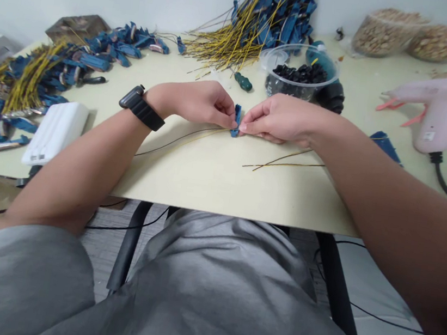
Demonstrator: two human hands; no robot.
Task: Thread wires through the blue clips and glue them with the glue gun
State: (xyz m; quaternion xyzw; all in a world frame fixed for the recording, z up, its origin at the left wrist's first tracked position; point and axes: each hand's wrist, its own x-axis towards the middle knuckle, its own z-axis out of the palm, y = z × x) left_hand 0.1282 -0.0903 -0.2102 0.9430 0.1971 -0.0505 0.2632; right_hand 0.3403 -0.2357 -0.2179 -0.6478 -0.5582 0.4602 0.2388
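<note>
While the left hand (201, 104) and right hand (274, 120) pinch a small blue piece (236, 121) between them | piece: mid-desk (213, 182), fingertips touching it (partly hidden) | thin dark wire (180, 139) trails from it toward the desk's left edge

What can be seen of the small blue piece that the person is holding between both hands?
The small blue piece is a narrow, matte strip; its material cannot be told. It stands roughly upright just above the tabletop, pinched by the left hand and right hand, whose fingers hide part of it. A thin dark wire and a thin yellow wire run leftward from its lower end, above the pale table.
</note>
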